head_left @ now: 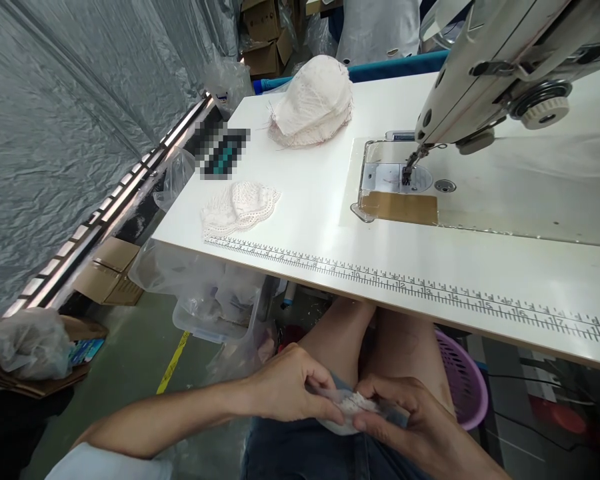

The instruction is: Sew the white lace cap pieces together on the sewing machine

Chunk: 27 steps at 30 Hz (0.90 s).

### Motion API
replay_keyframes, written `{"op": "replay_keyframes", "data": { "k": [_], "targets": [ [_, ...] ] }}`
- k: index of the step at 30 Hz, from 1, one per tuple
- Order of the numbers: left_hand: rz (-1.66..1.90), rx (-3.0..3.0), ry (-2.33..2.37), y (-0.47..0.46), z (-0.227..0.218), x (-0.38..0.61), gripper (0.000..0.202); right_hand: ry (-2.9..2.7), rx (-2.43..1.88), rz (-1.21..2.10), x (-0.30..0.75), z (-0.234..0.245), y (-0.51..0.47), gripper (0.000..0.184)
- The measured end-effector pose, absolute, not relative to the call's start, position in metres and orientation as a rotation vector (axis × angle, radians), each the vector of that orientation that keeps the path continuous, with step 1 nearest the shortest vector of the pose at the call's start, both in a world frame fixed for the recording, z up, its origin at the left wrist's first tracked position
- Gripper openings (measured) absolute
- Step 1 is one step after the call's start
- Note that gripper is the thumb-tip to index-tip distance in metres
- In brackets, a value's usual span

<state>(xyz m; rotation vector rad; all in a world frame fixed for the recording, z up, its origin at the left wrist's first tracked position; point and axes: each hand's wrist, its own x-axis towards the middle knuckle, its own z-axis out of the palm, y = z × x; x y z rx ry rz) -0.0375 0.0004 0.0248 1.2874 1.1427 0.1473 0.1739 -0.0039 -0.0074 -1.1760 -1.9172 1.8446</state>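
White lace is the stuff in hand here. A small lace piece lies in the person's lap, below the front edge of the worktop. The 2 hands meet on it. The left hand pinches 1 end between thumb and fingers, so its grip is narrow and closed on the lace piece. The right hand does the same at the other end, its grip narrow too, with the thumb pressed on top. Part of the piece is hidden under the fingers, so I cannot tell its full shape.

I think the step in hand is getting the piece ready by feel, maybe pulling its edge straight, down below the worktop. The next move calls for a soft, even pull from both hands, since the lace looks thin and floppy and could bunch up or slip.

On the worktop, a sewing machine stands at the far right part. A flat little lace pile sits near the worktop's front left corner, just behind the printed ruler along the front edge. A bigger heap of white pieces sits at the worktop's far left part. A purple basket is under the worktop.
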Motion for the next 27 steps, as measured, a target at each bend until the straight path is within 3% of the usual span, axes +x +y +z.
{"op": "replay_keyframes", "data": {
  "k": [27],
  "targets": [
    [0.085,1.273,1.17,-0.0015,0.0245,-0.0367,0.031,-1.557,-1.092,2.177,0.17,-0.0042,0.003,0.034]
  ]
}}
